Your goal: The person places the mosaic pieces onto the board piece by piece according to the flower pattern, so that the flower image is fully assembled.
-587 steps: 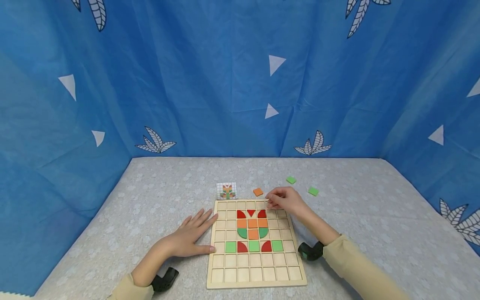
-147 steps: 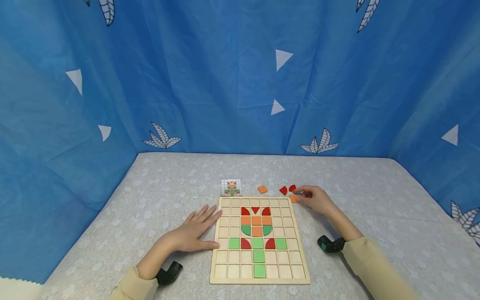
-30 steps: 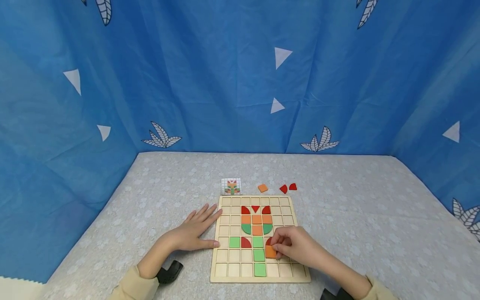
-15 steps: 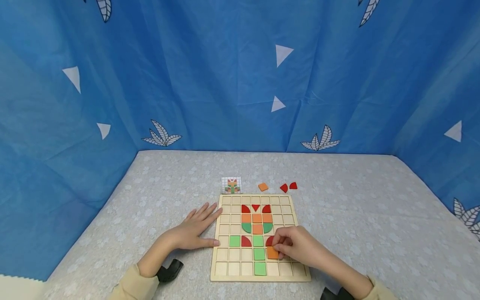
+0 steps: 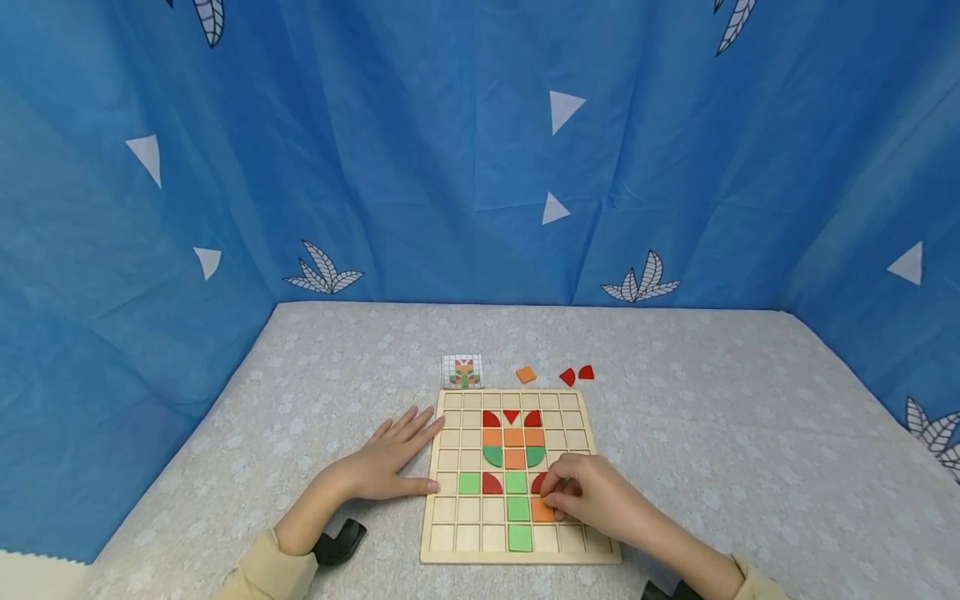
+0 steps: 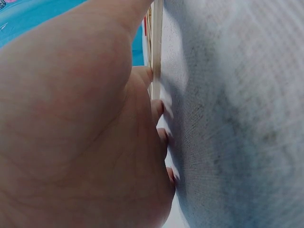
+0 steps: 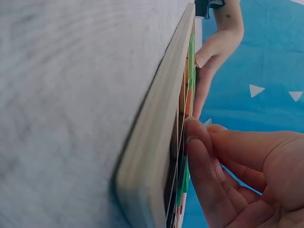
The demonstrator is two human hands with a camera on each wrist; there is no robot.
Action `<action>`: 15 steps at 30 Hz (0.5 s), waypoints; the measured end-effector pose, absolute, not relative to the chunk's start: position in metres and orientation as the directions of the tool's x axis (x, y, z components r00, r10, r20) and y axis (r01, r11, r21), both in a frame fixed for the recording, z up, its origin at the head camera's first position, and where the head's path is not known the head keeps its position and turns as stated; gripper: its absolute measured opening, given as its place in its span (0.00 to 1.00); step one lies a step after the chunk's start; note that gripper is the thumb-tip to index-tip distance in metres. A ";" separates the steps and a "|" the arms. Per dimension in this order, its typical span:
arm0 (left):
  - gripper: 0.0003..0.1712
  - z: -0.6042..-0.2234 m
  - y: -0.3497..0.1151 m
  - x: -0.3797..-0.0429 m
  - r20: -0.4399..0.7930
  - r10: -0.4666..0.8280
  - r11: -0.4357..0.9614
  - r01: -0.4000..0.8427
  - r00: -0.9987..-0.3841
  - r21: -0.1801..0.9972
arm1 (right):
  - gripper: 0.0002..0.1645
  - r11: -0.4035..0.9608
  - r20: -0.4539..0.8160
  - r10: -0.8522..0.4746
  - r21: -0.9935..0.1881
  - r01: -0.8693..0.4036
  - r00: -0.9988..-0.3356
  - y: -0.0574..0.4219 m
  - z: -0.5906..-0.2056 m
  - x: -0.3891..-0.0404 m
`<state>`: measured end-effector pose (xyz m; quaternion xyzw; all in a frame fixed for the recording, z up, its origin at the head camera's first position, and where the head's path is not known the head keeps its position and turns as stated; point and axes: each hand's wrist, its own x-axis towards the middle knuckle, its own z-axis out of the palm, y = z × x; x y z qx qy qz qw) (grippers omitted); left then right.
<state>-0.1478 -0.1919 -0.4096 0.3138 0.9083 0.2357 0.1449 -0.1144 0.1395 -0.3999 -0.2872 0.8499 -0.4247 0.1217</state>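
Observation:
A wooden grid board [image 5: 459, 542] lies on the table with coloured tiles in its cells: red quarter-circles and a triangle, orange squares, green pieces. My right hand [image 5: 596, 496] leans over its right side, thumb and fingertips at the right edge of an orange square tile [image 5: 542, 510], which lies in the cell just below a red quarter-circle. The right wrist view shows those fingertips [image 7: 194, 128] pinched together close to the board surface. My left hand [image 5: 378, 467] is spread flat on the table, its thumb and a fingertip touching the board's left edge. My right fingers partly cover the light green tile behind them.
Behind the board lie a small pattern card [image 5: 462, 372], a loose orange square [image 5: 526, 375] and two loose red quarter-circles, the left one [image 5: 567, 377] and the right one [image 5: 587, 372]. A blue curtain [image 5: 480, 167] hangs round the back and sides of the table.
Over the last seconds my right hand brought the orange tile from behind the board to its lower right; it has just shifted slightly left into the cell. Earlier, two light green tiles joined the middle column.

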 end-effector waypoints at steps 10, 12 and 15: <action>0.50 -0.411 -0.191 -0.148 -0.112 0.640 0.692 0.506 -0.760 0.515 | 0.02 0.522 0.077 -0.525 -0.758 -0.391 -0.848 0.156 -0.384 -0.141; 0.50 -0.411 -0.191 -0.148 -0.112 0.640 0.692 0.506 -0.761 0.515 | 0.03 0.556 0.091 -0.481 -0.737 -0.383 -0.872 0.161 -0.382 -0.157; 0.50 -0.412 -0.192 -0.148 -0.116 0.639 0.692 0.503 -0.760 0.518 | 0.06 0.613 0.112 -0.403 -0.704 -0.359 -0.908 0.172 -0.383 -0.186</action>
